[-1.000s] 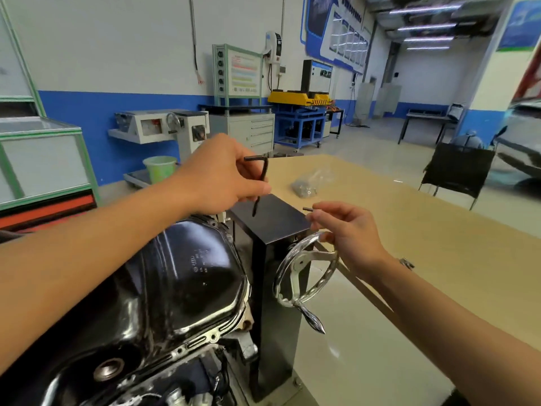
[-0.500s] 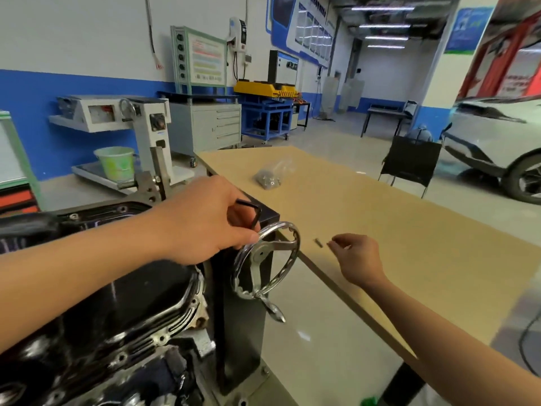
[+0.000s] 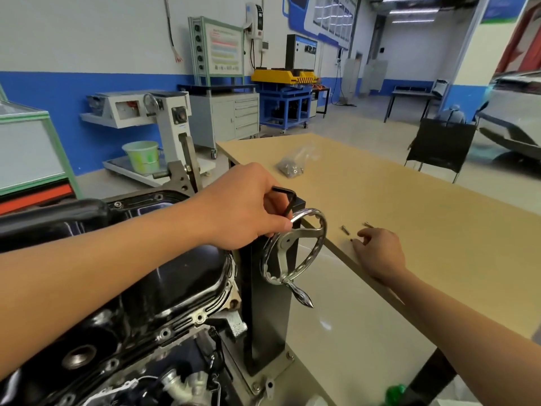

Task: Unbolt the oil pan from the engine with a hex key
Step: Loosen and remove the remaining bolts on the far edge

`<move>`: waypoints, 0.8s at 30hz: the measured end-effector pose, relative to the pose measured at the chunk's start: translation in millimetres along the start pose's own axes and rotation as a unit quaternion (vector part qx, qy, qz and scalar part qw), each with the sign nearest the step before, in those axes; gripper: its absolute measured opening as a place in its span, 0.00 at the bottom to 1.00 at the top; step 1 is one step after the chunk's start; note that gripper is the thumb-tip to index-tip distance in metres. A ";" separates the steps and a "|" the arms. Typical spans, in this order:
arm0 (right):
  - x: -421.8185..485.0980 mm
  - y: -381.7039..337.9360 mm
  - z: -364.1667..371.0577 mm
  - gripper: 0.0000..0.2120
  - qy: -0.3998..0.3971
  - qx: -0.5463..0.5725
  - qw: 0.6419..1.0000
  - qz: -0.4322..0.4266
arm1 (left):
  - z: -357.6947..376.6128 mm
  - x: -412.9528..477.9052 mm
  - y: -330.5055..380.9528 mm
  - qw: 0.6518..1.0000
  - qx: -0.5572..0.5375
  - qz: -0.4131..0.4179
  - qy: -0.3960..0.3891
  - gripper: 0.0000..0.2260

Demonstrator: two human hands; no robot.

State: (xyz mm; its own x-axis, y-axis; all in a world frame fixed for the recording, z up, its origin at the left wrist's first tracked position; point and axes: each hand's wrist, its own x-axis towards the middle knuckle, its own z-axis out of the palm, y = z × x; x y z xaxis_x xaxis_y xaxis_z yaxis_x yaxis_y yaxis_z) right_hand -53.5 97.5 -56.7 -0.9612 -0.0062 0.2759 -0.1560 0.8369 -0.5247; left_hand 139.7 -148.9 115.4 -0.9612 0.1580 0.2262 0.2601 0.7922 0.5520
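Note:
The black oil pan (image 3: 181,276) sits on the upturned engine (image 3: 164,373) at the lower left, its flange lined with several bolt holes. My left hand (image 3: 243,209) hovers above the pan's right end and grips a black L-shaped hex key (image 3: 288,197). My right hand (image 3: 380,253) rests on the near edge of the wooden table (image 3: 409,218), fingers loosely bent. Small bolts (image 3: 345,230) lie on the table just beyond its fingertips; whether the fingers pinch one I cannot tell.
The engine stand's black post (image 3: 269,303) with a chrome handwheel (image 3: 292,253) stands between engine and table. A clear bag of hardware (image 3: 292,167) lies farther back on the table. Cabinets, a green bucket (image 3: 143,156) and a black chair (image 3: 442,145) are behind.
My right hand moved from beside the black post down to the table edge, where a bolt now lies. My left hand lowered with the hex key. The view swung right.

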 end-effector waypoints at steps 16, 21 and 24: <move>-84.8 -338.1 -27.8 0.04 -0.223 0.413 0.812 -0.348 | -152.8 -37.1 -65.4 0.947 0.225 -0.165 0.157 0.07; -91.4 -345.3 7.4 0.02 -0.252 0.430 0.810 -0.309 | -162.1 -46.1 -83.7 0.964 0.154 -0.203 0.082 0.06; -94.4 -346.1 25.8 0.13 -0.245 0.433 0.807 -0.320 | -161.9 -45.5 -89.7 0.973 0.134 -0.179 0.053 0.04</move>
State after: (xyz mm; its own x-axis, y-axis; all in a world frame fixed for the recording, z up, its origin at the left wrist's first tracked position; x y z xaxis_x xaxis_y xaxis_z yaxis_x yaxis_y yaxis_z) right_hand 85.3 -205.7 78.0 -0.5623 -0.6779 0.4736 -0.5531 -0.1174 -0.8248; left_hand 175.0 -322.6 185.5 -0.9672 -0.2065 0.1479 -0.1359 0.9126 0.3856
